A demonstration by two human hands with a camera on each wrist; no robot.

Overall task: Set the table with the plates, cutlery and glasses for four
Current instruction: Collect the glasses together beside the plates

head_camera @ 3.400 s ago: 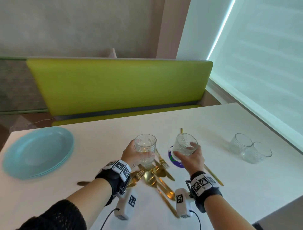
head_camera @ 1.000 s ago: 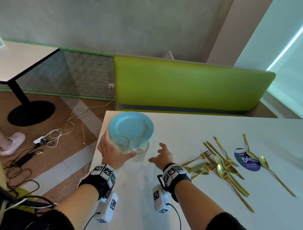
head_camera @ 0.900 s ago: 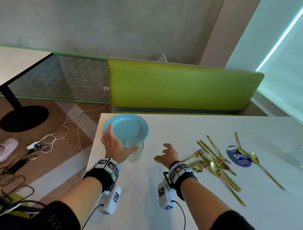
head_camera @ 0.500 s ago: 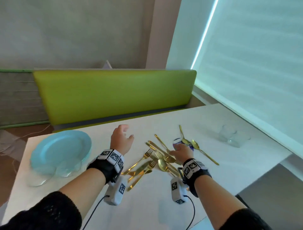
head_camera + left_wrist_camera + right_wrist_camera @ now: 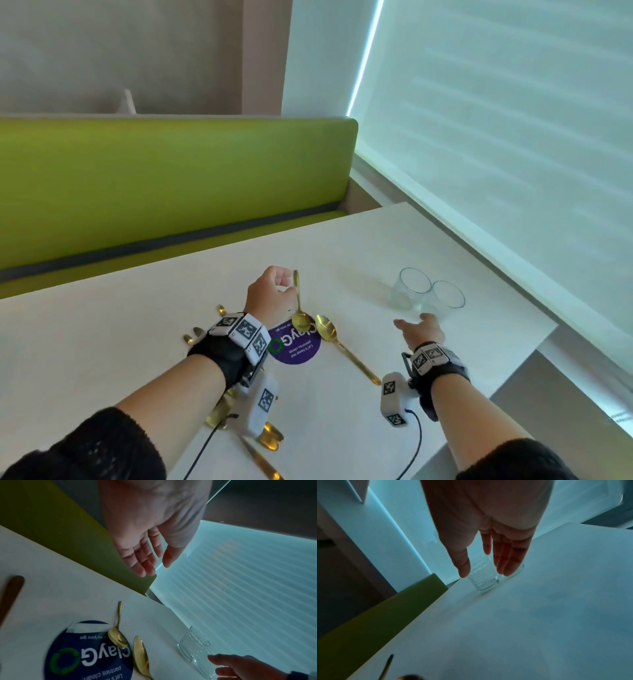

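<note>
Two clear glasses [image 5: 412, 289] [image 5: 445, 301] stand side by side near the table's right edge. My right hand [image 5: 419, 329] reaches toward them with straight fingers. In the right wrist view my right hand [image 5: 484, 572] has its thumb and fingers spread on either side of the nearer glass [image 5: 485, 580], holding nothing. My left hand [image 5: 270, 294] hovers with relaxed fingers over the handle of a gold spoon [image 5: 299, 310]. That spoon [image 5: 117, 637] lies flat on the table below my left hand [image 5: 157, 568]. A second gold spoon [image 5: 337, 341] lies beside it.
A round purple sticker [image 5: 296, 346] lies under the spoon bowls on the white table [image 5: 154, 308]. More gold cutlery [image 5: 270, 437] shows under my left forearm. A green bench [image 5: 171, 178] runs along the far side. A window blind [image 5: 513, 137] is close on the right.
My right hand left the cutlery pile and moved right to the two glasses. My left hand moved right, over the spoon by the sticker. The plates and the other glasses are out of view.
</note>
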